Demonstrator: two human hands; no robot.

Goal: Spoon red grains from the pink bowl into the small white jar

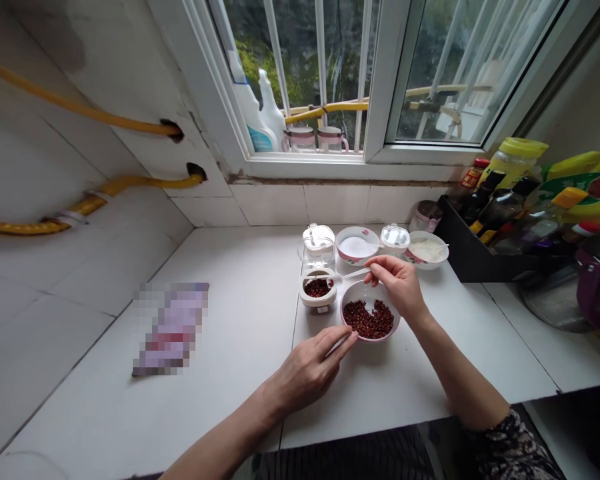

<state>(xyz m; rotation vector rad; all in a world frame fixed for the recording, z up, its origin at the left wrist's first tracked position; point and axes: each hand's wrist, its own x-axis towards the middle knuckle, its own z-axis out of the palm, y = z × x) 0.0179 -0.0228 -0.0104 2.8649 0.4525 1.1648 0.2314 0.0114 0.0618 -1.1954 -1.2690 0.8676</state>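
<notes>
Nearest you: patterned dark sleeve (pixel 513 443) on your right arm, near right. Your left hand (pixel 307 365) comes in from near left, fingers nearly straight and close together, tips at the near-left rim of a round white bowl with a pink edge (pixel 355 292). Can't tell if your thumb grips it; the underside is hidden. Bowl sits upright on the white tiled counter (pixel 240 320), part-filled with small red-brown grains (pixel 373 325), a pale gap showing at their far side.

Your right hand (pixel 399 287) is over the bowl's far-right side, fingertips pinched narrow on the handle of a slim white spoon (pixel 353 274). Key relation: spoon's long axis runs roughly left-right, pointing left from your right fingertips, over the bowl's far edge towards a small round jar with a cream rim (pixel 307 302). That jar is upright, just left of the bowl, same-looking grains inside. Can't tell whether the spoon touches its rim. Your right hand is the nearer to the spoon; your left is nearer the bowl's near side.

Well left, a blurred purple packet (pixel 175 327) lies flat. Farther, left to right: clear jar with white lid (pixel 319 248), flowered bowl of white granules (pixel 357 248), clear-lidded container (pixel 395 238), bowl of pale contents (pixel 427 250). Far right, black box (pixel 473 260) of bottles; farthest, white-framed window (pixel 300 163).
</notes>
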